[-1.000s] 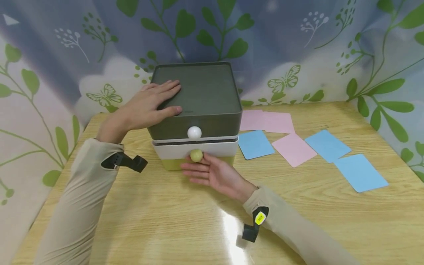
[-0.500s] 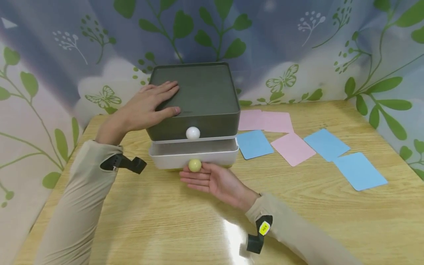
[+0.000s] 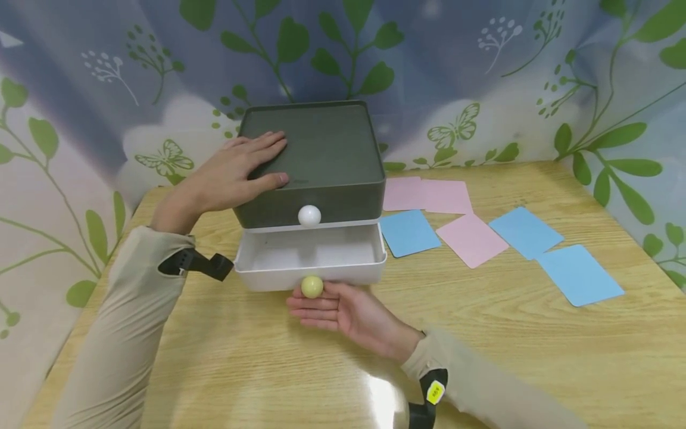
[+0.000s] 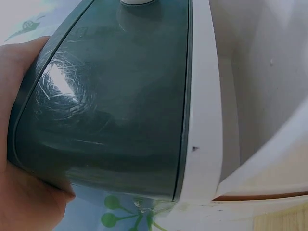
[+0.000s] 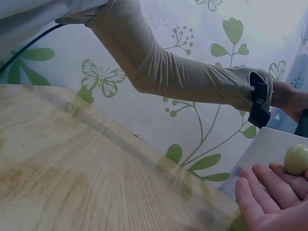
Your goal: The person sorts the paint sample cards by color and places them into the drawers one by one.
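In the head view a small drawer box [image 3: 321,143] with a dark green upper part stands at mid-table. My left hand [image 3: 233,173] rests on its left top edge, palm down. Beneath the green part, a white drawer [image 3: 257,279] is pulled out toward me; its visible inside holds nothing. With thumb and index finger my right hand [image 3: 361,319] pinches the drawer's yellow-green knob [image 3: 312,286], the other fingers stretched out below. The right wrist view also has this round knob [image 5: 296,160]. The upper part carries a white knob [image 3: 309,215].
Right of the box lie pink cards [image 3: 473,241] and blue cards [image 3: 580,275], several in all, some overlapping. The wooden table [image 3: 257,363] reaches back to a leaf-patterned curtain [image 3: 418,53].
The white drawer has slid out toward me, from nearly closed to well open, with my right hand moving along at its knob. The left hand has stayed on the box top.
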`<state>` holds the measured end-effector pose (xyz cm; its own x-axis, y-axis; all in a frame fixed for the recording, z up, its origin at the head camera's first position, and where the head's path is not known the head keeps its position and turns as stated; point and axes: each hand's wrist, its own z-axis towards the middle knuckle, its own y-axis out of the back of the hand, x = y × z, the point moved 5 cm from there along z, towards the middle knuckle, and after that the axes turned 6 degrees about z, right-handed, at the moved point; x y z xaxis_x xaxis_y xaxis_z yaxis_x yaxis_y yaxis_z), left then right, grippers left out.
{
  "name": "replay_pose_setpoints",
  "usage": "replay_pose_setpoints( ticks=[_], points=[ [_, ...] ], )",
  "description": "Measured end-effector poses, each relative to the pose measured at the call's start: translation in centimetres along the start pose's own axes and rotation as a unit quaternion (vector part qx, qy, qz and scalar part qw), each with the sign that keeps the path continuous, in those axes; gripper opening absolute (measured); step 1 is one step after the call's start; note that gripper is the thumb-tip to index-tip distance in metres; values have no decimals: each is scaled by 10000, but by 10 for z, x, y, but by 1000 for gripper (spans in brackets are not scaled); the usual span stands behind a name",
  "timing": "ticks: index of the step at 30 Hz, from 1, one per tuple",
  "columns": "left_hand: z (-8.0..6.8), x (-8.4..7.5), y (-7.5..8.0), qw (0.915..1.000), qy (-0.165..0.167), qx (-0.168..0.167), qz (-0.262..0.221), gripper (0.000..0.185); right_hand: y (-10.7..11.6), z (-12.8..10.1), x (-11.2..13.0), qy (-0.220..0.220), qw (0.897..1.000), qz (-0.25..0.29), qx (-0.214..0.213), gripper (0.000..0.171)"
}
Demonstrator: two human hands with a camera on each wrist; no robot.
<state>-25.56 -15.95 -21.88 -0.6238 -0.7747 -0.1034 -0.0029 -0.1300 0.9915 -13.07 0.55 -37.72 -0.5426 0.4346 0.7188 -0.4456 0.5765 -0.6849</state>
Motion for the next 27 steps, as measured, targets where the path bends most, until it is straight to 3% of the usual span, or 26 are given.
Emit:
replay_pose_setpoints(
  ticks=[16,27],
  points=[
    [0,2,1,10000,-14,77,-52,73,-8,-13,-12,-168,9998,-122,72,49],
    [2,2,0,9999,67,133,-52,73,-13,-34,-19,-337,9994,-36,69,49]
  ],
)
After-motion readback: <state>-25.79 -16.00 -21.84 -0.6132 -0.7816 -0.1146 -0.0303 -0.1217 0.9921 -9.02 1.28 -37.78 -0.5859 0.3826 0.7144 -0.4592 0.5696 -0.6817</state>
